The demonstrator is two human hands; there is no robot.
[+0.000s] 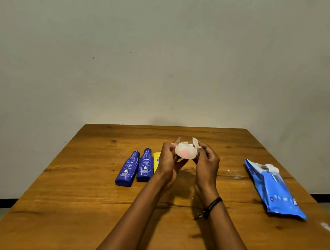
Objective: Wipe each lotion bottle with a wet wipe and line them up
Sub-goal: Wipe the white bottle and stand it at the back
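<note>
Mid-wipe on this one. Both hands were up over the middle of the table (86, 209). My left hand (168, 163) was curled round the pale bottle (184, 153), which pointed end-on at me, so all I saw was a round face with a pinkish blotch. My right hand (207, 166) pinched the wet wipe (195, 143) against the bottle's far side, with a corner of it sticking up past my fingertips. I'd call it the cleaning step for the fourth bottle, with nothing set down yet.

My guess at the next move: turn the bottle in the left grip so the wipe gets all the way round, then lay it down beside the yellow one to extend the row. There's a bare patch of table just right of the row, under my hands.

The count, big to small:
- one wooden table
- one blue wipe pack (275, 191), lying well off to the right (flap open, a sheet poking out)
- two dark blue lotion bottles (127, 169) and (145, 166), lying side by side on the left, caps away from me
- one yellow bottle (155, 161) just beside them, mostly hidden behind my left hand
- one pale bottle, in hand
- one wipe in use
- one dark bracelet (213, 204) on my right wrist

So four bottles total, three lined up on the table.
</note>
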